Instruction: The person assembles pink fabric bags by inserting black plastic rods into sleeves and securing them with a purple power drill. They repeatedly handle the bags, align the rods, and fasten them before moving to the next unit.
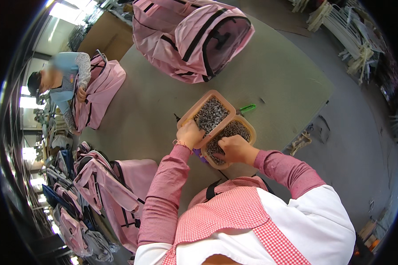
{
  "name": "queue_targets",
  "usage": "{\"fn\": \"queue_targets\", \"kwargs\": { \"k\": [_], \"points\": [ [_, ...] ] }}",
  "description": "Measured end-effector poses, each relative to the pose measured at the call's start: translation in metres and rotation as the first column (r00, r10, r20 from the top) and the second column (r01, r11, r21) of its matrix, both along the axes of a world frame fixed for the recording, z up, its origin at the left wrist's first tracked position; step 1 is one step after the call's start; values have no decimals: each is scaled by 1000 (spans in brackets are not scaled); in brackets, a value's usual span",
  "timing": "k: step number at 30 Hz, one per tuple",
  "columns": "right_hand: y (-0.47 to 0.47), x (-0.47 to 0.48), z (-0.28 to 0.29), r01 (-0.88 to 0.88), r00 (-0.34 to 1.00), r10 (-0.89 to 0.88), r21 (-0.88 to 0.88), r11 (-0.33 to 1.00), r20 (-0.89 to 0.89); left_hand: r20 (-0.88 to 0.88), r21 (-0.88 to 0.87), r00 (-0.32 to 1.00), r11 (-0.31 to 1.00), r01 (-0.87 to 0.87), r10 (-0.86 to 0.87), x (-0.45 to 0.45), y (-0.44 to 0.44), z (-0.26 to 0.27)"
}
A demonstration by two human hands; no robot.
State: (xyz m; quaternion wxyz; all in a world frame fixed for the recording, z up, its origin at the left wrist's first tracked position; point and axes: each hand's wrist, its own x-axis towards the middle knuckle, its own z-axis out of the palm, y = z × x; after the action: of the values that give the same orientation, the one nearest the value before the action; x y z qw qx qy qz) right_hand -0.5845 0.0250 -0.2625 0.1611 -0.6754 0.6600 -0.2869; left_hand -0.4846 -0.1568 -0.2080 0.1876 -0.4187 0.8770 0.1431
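Two plastic containers stand side by side on the table before me. My left hand reaches into the rectangular container, its fingertips among small grey metal pieces. In the rounder container, my right hand has its fingers down in small brownish metal fasteners. Whether either hand has hold of any piece cannot be made out, as the fingertips are partly hidden. A green-handled tool lies just behind the containers. Something purple shows beneath them by my left wrist.
A large pink fabric bag with black trim lies on the far part of the grey-green table. At the left a co-worker handles pink fabric. More pink pieces are heaped at the near left. The table edge runs along the right.
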Motion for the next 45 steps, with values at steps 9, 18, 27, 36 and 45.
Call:
{"fn": "queue_targets", "kwargs": {
  "k": [9,18,27,36,45],
  "points": [
    [-3,-2,-1,-149,988,144,124,981,52,-543,-2,838,998,69,-59,-8,4,-51],
    [0,7,6,115,980,-112,-9,993,166,-499,25,866,999,38,-20,-21,10,-38],
    [-2,9,-13,-59,994,72,-160,985,76,-509,7,857,996,-84,75,-6,15,10],
    [-32,6,-28,-85,952,119,129,988,-283,-522,58,845,993,-100,116,43,41,95],
    [-28,39,-9,56,996,-62,-71,996,-72,-607,778,118,558,290,786,267,31,191]
  ]
}}
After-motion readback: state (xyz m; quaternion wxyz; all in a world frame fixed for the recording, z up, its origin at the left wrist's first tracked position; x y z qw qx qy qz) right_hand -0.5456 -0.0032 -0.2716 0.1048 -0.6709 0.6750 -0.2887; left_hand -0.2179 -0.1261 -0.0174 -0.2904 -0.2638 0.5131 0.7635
